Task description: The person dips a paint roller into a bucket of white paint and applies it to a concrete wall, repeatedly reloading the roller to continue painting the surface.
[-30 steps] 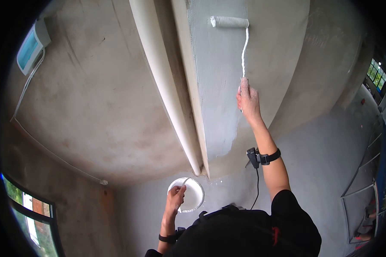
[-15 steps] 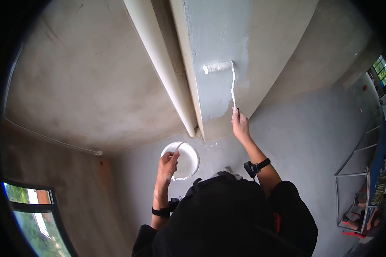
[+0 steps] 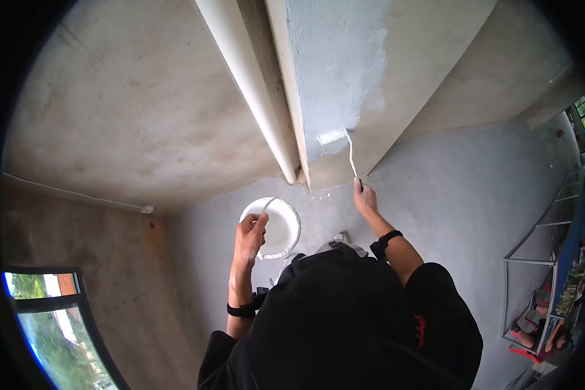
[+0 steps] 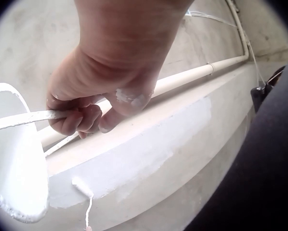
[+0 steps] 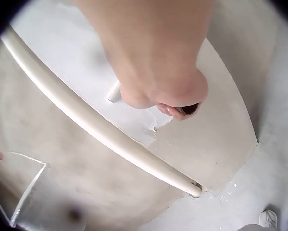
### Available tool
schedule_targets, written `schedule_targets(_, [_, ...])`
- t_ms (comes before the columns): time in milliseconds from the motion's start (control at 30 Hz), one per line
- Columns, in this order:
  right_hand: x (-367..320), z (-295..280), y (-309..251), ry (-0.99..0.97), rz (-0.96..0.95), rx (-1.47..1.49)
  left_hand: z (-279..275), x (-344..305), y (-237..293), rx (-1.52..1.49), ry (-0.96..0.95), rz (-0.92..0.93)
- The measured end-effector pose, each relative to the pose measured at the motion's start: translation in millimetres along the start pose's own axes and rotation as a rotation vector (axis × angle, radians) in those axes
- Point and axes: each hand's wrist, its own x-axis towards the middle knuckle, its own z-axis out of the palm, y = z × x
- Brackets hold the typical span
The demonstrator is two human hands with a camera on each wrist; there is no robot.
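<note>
My right hand (image 3: 365,197) grips the handle of a paint roller (image 3: 333,136), whose white-coated sleeve lies against the column face at the lower part of the wet paint (image 3: 335,71). In the right wrist view the fingers wrap round the roller's grip, and its hollow dark end (image 5: 188,109) shows. My left hand (image 3: 249,234) holds a white bucket (image 3: 298,227) by its paint-smeared handle (image 4: 26,119), fingers curled round it. White paint coats the bucket's rim, and a dried smear marks the left hand near the thumb in the left wrist view.
A cream pipe (image 3: 250,81) runs down the wall beside the column (image 3: 429,58). Bare plaster wall (image 3: 136,110) stretches to the left, with a window (image 3: 58,338) low at that side. A metal frame (image 3: 506,292) stands on the grey floor (image 3: 455,195) at the right.
My right hand has drawn the roller down the column, from high up to the lower edge of the paint. The left hand keeps holding the bucket while the head view shifts.
</note>
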Motion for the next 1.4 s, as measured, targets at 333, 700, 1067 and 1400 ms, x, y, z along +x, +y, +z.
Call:
schedule_targets(333, [15.7, 15.0, 12.6, -0.136, 0.208, -0.095, 0.7, 0.3, 0.1, -0.009, -0.016, -0.006])
schedule_targets(700, [31.8, 23.4, 1.8, -0.349, 0.297, 0.011, 1.4, -3.7, 4.2, -0.017, -0.069, 0.012])
schedule_targets(1067, [-12.6, -33.3, -40.2, -0.349, -0.065, -0.035, 1.4, -0.4, 1.4, -0.008, -0.12, 0.007])
schedule_targets(1400, [-64.5, -89.0, -104.6, -0.339, 0.062, 0.583, 0.7, -2.4, 2.5, 0.024, -0.111, 0.022])
